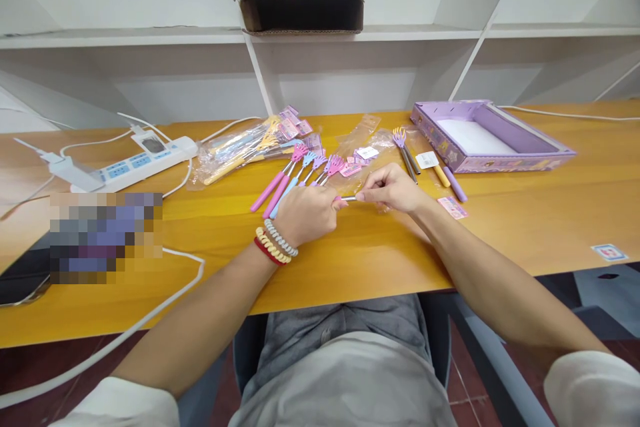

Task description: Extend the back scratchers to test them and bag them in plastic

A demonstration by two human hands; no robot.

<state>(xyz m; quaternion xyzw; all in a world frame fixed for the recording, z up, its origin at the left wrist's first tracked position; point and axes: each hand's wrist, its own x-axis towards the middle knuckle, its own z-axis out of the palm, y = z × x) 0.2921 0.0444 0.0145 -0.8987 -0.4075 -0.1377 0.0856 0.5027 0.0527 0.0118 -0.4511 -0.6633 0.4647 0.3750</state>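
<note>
Near the middle of the desk, my left hand (311, 213) is closed around the pink end of a thin metal rod (349, 198). My right hand (390, 188) pinches the rod's other end between thumb and fingertips. Just beyond my left hand lie several small claw-headed sticks with pink, blue and purple handles, among them a pink one (267, 191). Clear plastic bags of similar sticks (240, 150) are behind them. Past my right hand are loose claw heads on dark rods (407, 153), a yellow handle (442, 175) and a purple handle (455, 184).
An open purple box (510, 163) stands at the back right. On the left are a white power strip (135, 163) with cables and a dark phone (23, 277). A cardboard box (303, 32) sits on the white shelf above. Small cards (453, 207) lie at the right.
</note>
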